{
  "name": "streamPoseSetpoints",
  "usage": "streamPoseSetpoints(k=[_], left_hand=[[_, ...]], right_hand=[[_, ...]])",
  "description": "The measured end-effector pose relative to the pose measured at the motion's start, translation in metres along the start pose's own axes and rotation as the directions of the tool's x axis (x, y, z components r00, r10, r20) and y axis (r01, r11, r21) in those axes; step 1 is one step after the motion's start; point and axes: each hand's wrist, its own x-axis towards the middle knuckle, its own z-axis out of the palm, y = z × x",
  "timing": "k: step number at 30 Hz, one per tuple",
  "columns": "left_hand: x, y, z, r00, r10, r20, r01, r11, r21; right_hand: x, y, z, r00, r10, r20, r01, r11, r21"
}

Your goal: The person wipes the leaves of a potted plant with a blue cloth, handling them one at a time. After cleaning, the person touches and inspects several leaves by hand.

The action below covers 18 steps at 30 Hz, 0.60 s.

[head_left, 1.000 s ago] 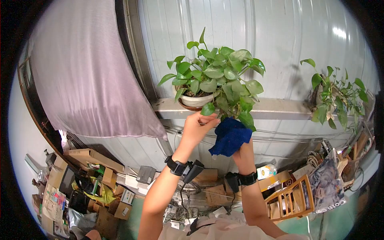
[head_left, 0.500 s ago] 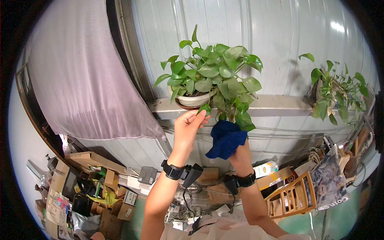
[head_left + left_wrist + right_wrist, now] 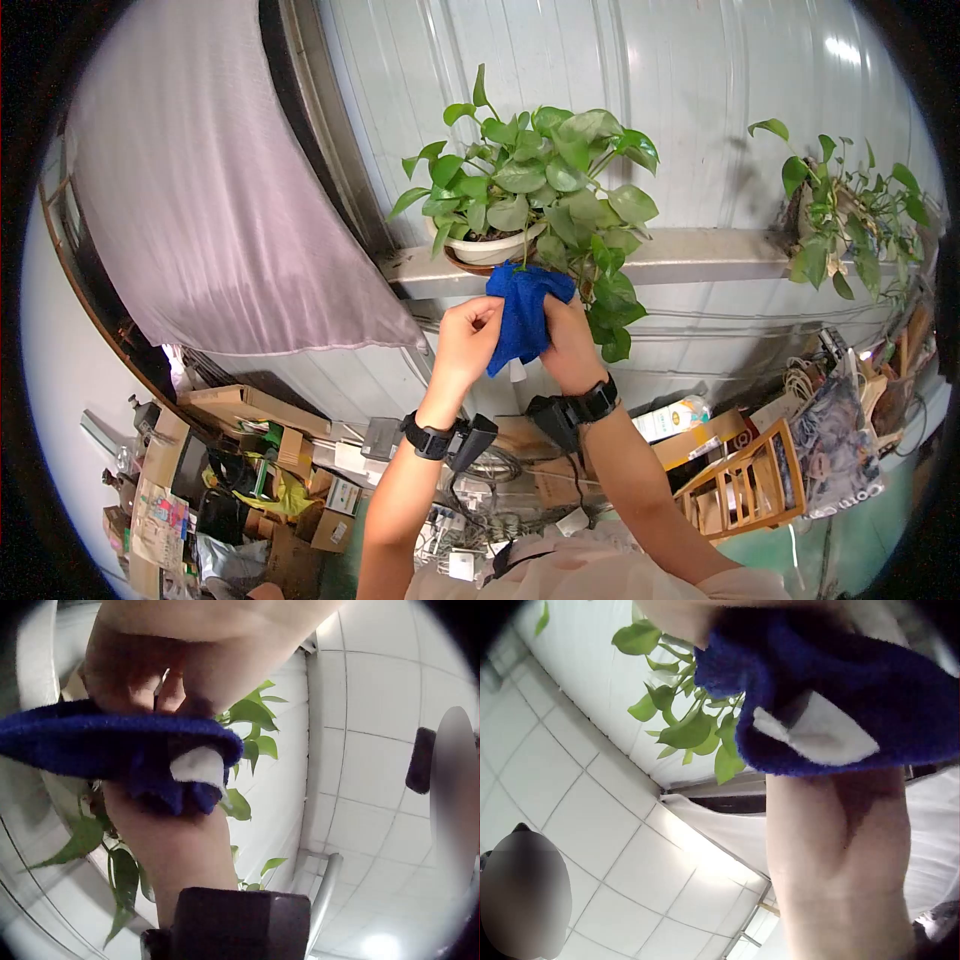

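Observation:
A leafy pothos (image 3: pixel 540 170) grows in a white pot (image 3: pixel 490 248) on a brown saucer, standing on a metal ledge. My right hand (image 3: pixel 574 345) grips a blue cloth (image 3: pixel 518 325) just below the pot, fingers tucked into its folds. A white tag (image 3: pixel 201 765) hangs from the cloth in the left wrist view. My left hand (image 3: pixel 468 345) is at the cloth's left edge, thumb and fingers bent together in a pinch. The low leaf it pinched a moment ago is now hidden by the cloth, as are the fingertips. Other vines trail beside the right hand.
A second pothos (image 3: pixel 845 220) sits farther right on the ledge (image 3: pixel 690 258). A pinkish curtain (image 3: pixel 220 200) hangs at left. Below are cardboard boxes (image 3: pixel 255 410), cables and a wooden chair (image 3: pixel 750 480). Thin cables run along the wall under the ledge.
My left hand pinched a low leaf and drew it left and down. My right hand has brought the blue cloth left and up, over that leaf and against the left fingers.

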Motion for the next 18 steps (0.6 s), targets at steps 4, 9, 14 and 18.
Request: streamPoseSetpoints(k=[4, 9, 14, 18], left_hand=[[-0.002, 0.014, -0.015, 0.998, -0.002, 0.056, -0.007, 0.989, 0.150], [0.004, 0.017, -0.026, 0.998, -0.029, 0.056, 0.023, 0.995, 0.102], [0.006, 0.021, -0.024, 0.999, -0.023, 0.023, 0.021, 0.996, 0.090], [0.007, 0.015, -0.022, 1.000, -0.011, 0.028, 0.009, 0.995, 0.099]], right_hand=[[0.000, -0.003, 0.004, 0.999, -0.043, 0.016, 0.044, 0.994, -0.102], [0.011, -0.006, -0.004, 0.996, -0.035, 0.088, 0.045, 0.993, -0.112], [0.011, -0.013, -0.003, 0.995, -0.010, 0.102, 0.019, 0.996, -0.088], [0.006, -0.014, 0.001, 0.995, -0.020, 0.099, 0.028, 0.996, -0.088]])
